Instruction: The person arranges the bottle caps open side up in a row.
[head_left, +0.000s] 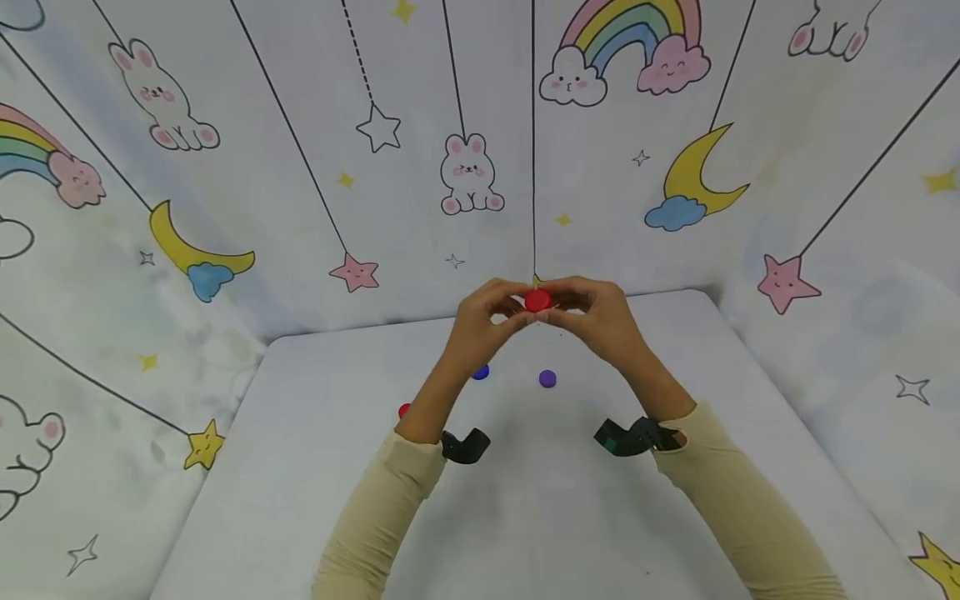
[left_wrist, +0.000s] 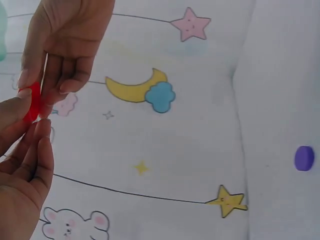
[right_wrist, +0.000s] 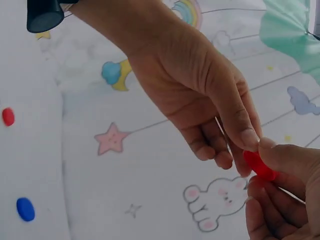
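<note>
Red round disc, held above the white tabletop
Left hand pinches its nine-o'clock edge, right hand its three-o'clock; neither nearer, broad face toward the head view.

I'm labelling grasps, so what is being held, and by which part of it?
A red disc, held by its edge: the left hand pinches one side, the right hand the other.

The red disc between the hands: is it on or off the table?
Off: left hand and right hand hold the red disc in the air.
</note>
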